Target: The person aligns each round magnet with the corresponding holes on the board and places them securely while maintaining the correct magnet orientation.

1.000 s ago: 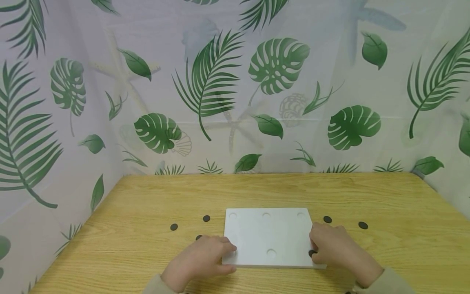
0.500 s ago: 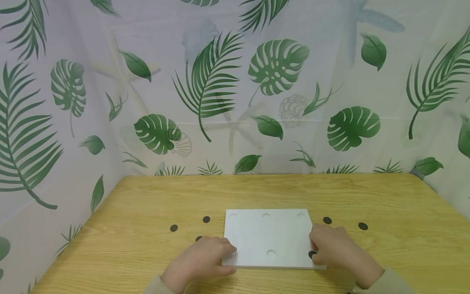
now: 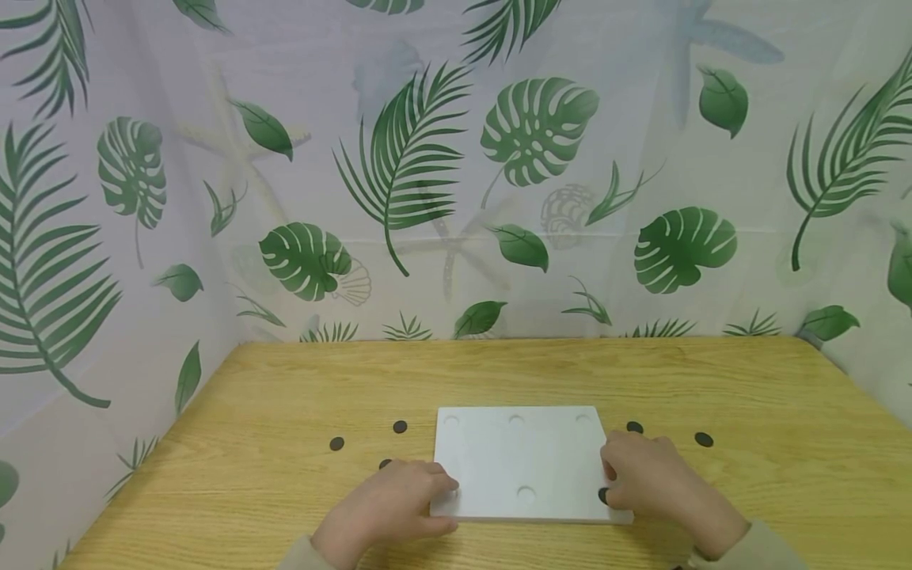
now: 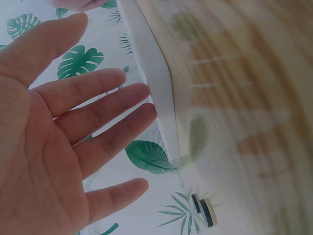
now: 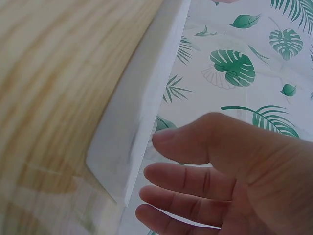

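Observation:
A white rectangular board [image 3: 523, 451] with shallow round recesses lies flat on the table. My left hand [image 3: 395, 499] rests at its front left corner, a fingertip over a recess there. The left wrist view shows that hand [image 4: 73, 122] with fingers extended, tips at the board's edge. At the front right corner is my right hand [image 3: 651, 479], its thumb beside a small black disc [image 3: 603, 496] that seems to lie on the board; part of the disc is hidden. In the right wrist view, this hand's fingers [image 5: 195, 183] are relaxed and nothing shows between them.
Black discs lie on the wooden table [image 3: 321, 380] around the board: a far left disc [image 3: 337, 443], another [image 3: 400, 427] nearer, one partly behind my left hand, and two at right, the outer disc [image 3: 704, 439] farthest out. A leaf-printed cloth [image 3: 427, 174] hangs behind.
Both hands, the board and the discs keep their places. The whole head view has shifted down by a few pixels.

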Motion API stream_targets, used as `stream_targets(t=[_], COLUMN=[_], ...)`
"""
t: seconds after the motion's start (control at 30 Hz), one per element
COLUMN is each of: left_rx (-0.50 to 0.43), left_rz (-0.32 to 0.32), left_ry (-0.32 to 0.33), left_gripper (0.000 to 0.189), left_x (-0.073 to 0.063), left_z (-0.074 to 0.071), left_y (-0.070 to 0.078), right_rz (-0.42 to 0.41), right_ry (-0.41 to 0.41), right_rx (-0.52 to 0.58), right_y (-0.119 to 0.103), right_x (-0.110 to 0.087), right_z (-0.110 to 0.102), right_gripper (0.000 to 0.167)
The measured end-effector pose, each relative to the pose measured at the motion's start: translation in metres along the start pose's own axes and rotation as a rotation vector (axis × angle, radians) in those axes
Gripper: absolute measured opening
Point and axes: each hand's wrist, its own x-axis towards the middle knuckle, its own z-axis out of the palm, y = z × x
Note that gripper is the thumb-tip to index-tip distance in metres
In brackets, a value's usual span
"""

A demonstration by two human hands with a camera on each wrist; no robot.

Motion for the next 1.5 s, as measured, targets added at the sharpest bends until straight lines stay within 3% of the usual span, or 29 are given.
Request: stream_targets(t=[0.5, 0.8, 1.33, 1.5], left_rx=[0.019, 0.021, 0.020, 0.012], left_rz=[0.013, 0.025, 0.015, 0.009], left_ry=[0.006, 0.025, 0.010, 0.001], left_gripper=[0.032, 0.030, 0.031, 0.032], left_x=[-0.002, -0.002, -0.001, -0.001], left_z=[0.000, 0.003, 0.002, 0.001], left_y=[-0.001, -0.001, -0.002, -0.003], right_rz=[-0.029, 0.013, 0.021, 0.017], right_ry=[0.009, -0.023, 0.034, 0.048], right_rx=[0.011, 0.026, 0.016, -0.031], right_y=[-0.001, 0.000, 0.004, 0.008], right_x=[-0.001, -0.001, -0.002, 0.001], right_z=[-0.003, -0.004, -0.004, -0.008], right_gripper=[0.019, 0.019, 0.017, 0.018])
